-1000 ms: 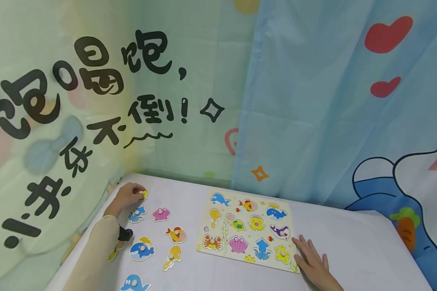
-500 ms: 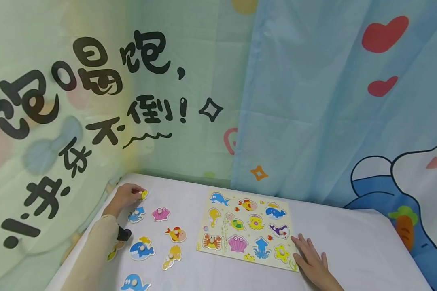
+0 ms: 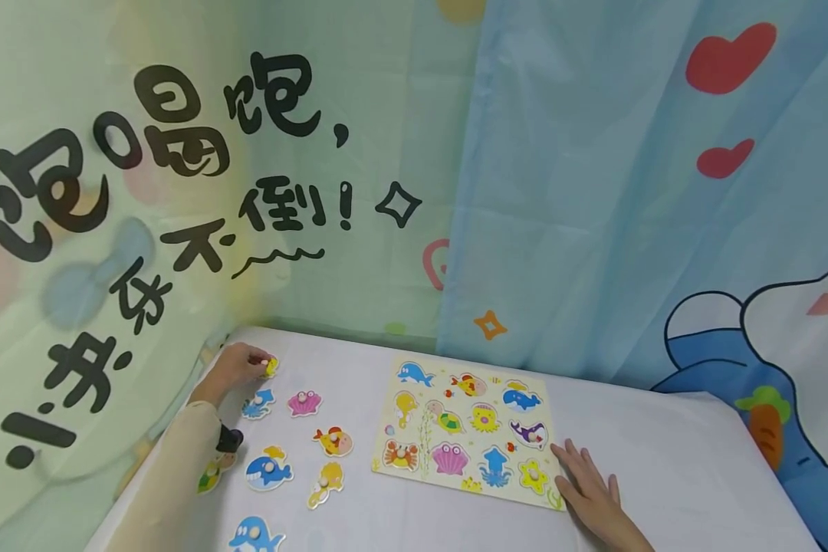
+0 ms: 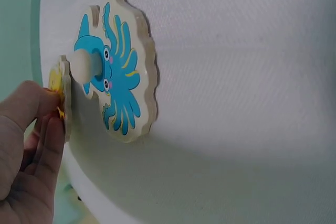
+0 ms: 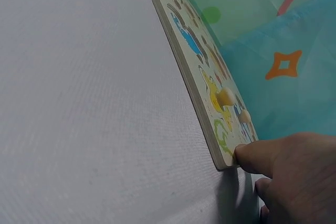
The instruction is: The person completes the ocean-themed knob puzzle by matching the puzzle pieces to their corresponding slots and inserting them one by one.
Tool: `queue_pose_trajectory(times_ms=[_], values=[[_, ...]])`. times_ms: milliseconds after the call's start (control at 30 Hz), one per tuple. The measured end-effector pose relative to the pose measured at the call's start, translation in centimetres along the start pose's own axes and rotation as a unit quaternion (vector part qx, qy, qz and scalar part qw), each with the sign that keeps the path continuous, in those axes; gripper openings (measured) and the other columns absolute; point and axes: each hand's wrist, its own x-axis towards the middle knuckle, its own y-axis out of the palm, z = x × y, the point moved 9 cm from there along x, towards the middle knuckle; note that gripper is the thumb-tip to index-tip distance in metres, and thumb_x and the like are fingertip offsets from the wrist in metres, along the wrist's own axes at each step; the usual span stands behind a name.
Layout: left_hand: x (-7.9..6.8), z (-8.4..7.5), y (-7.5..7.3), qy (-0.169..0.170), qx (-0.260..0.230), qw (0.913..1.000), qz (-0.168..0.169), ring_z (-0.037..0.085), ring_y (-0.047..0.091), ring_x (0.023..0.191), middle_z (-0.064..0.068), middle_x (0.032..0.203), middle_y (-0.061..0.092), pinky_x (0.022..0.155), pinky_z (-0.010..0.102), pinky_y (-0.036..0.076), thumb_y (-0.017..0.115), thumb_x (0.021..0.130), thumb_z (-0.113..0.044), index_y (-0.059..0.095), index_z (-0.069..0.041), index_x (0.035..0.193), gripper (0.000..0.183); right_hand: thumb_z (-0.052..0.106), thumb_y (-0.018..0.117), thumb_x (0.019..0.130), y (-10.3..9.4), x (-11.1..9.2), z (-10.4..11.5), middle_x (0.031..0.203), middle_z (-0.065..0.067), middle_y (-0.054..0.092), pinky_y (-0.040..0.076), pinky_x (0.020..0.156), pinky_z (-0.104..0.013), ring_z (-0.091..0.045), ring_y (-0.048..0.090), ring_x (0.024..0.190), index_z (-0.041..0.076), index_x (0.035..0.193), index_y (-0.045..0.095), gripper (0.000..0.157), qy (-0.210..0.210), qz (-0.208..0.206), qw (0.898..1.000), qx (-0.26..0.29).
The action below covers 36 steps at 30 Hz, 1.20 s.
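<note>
At the table's far left my left hand (image 3: 229,373) pinches a yellow puzzle piece (image 4: 55,80) between thumb and fingers; its full shape is partly hidden. Right beside that piece lies a blue squid piece (image 4: 118,82) with a round wooden knob. My right hand (image 3: 593,491) lies with fingers extended at the right side of the puzzle board (image 3: 484,440). In the right wrist view its thumb (image 5: 252,158) touches the board's near corner. Knobs show on the crab (image 3: 402,455), the purple whale (image 3: 528,435) and the starfish (image 3: 533,477) in the board.
Loose knobbed pieces lie left of the board: a pink shell (image 3: 305,403), a red-and-yellow fish (image 3: 333,442), a blue whale (image 3: 269,470), a seahorse (image 3: 326,484), a dolphin (image 3: 256,534) and a turtle (image 3: 211,473) partly behind the left sleeve. Printed curtains (image 3: 559,230) stand behind the table.
My left forearm has shifted slightly left, so more of the turtle piece shows. The left fingers stay at the yellow piece, and my right hand keeps its place by the board.
</note>
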Motion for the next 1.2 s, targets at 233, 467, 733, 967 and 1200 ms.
queue_pose_trajectory(times_ms=[233, 467, 733, 967, 1200], values=[[0.0, -0.2, -0.6, -0.009, -0.008, 0.9999, -0.001, 0.026, 0.056, 0.088, 0.020, 0.107, 0.067, 0.084, 0.039, 0.051, 0.063, 0.092, -0.011, 0.067, 0.004, 0.117, 0.030, 0.028, 0.048, 0.099, -0.1, -0.1, 0.2, 0.158, -0.027, 0.002, -0.022, 0.102, -0.073, -0.050, -0.008, 0.145, 0.009, 0.150, 0.027, 0.059, -0.003, -0.002, 1.000, -0.002], [0.6, -2.1, -0.3, 0.004, -0.020, 0.9998, -0.006, 0.025, 0.059, 0.091, 0.020, 0.110, 0.068, 0.086, 0.039, 0.052, 0.063, 0.091, -0.011, 0.067, 0.003, 0.117, 0.029, 0.027, 0.048, 0.099, -0.2, -0.1, 0.2, 0.158, -0.027, 0.002, -0.021, 0.102, -0.073, -0.050, -0.007, 0.145, 0.008, 0.150, 0.028, 0.058, -0.004, -0.005, 1.000, -0.003], [1.4, -8.0, 2.3, 0.071, -0.039, 0.9967, 0.000, 0.018, 0.057, 0.082, 0.012, 0.099, 0.071, 0.074, 0.028, 0.050, 0.065, 0.088, -0.010, 0.072, -0.001, 0.110, 0.024, 0.027, 0.048, 0.099, -0.1, 0.0, 0.2, 0.159, -0.027, 0.002, -0.022, 0.101, -0.073, -0.050, -0.008, 0.145, 0.009, 0.150, 0.029, 0.058, -0.004, -0.006, 1.000, -0.002], [1.9, -14.9, 6.0, 0.126, -0.070, 0.9893, 0.021, 0.010, 0.058, 0.073, 0.007, 0.093, 0.074, 0.065, 0.022, 0.048, 0.070, 0.085, -0.009, 0.076, -0.005, 0.103, 0.019, 0.028, 0.048, 0.099, 0.0, 0.0, 0.1, 0.159, -0.026, 0.002, -0.022, 0.101, -0.073, -0.049, -0.008, 0.145, 0.010, 0.150, 0.029, 0.058, -0.003, -0.006, 1.000, -0.001], [1.5, -20.7, 9.7, 0.171, -0.103, 0.9789, 0.043, 0.007, 0.052, 0.067, 0.007, 0.089, 0.076, 0.060, 0.018, 0.043, 0.072, 0.081, -0.006, 0.077, -0.005, 0.097, 0.017, 0.029, 0.049, 0.099, -0.2, -0.1, 0.2, 0.159, -0.026, 0.003, -0.021, 0.101, -0.074, -0.050, -0.007, 0.145, 0.009, 0.150, 0.029, 0.059, -0.006, -0.005, 1.000, -0.006]])
